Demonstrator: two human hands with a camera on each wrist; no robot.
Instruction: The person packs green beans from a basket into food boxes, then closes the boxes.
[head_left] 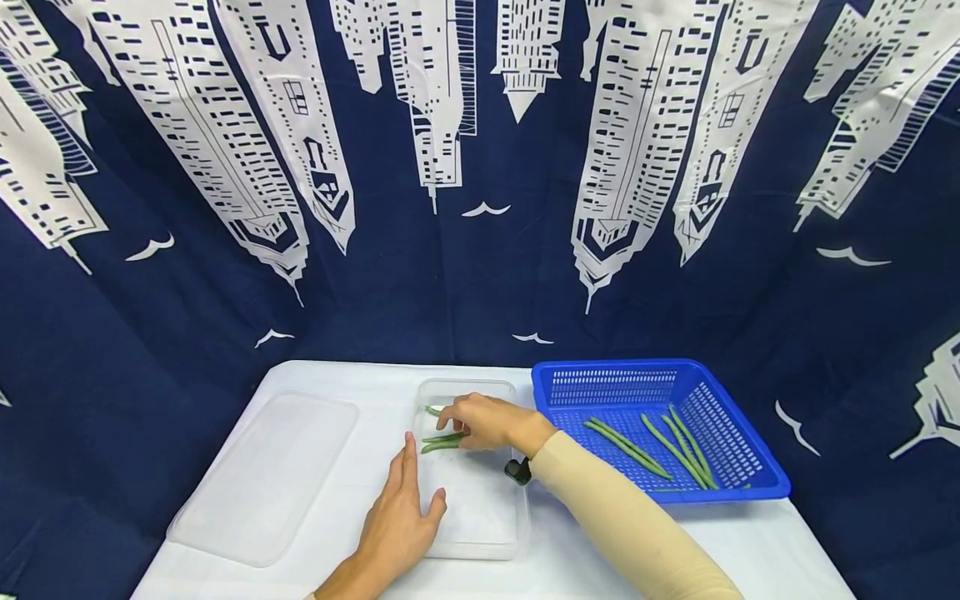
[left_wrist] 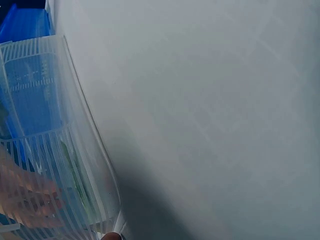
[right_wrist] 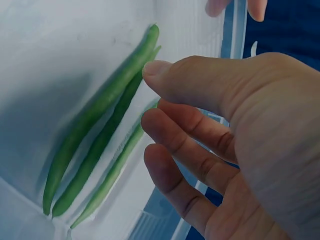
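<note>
A clear plastic container [head_left: 474,550] stands lengthwise on the white table. Three green beans [right_wrist: 97,112] lie side by side at its far end. Over them, inside the container, is my right hand [head_left: 487,421]. In the right wrist view its thumb and fingers are apart and loosely bent, with no bean between them; the thumb tip is beside the nearest beans. My left hand [head_left: 397,517], fingers straight, rests against the container's left side. The left wrist view shows only a fingertip [left_wrist: 111,236] at the container's corner.
A blue plastic basket [head_left: 660,367] with several green beans [head_left: 630,448] stands to the container's right. A flat translucent lid [head_left: 266,479] lies on the table [head_left: 375,400] at left. Behind hangs a navy cloth [head_left: 450,283] with white building prints.
</note>
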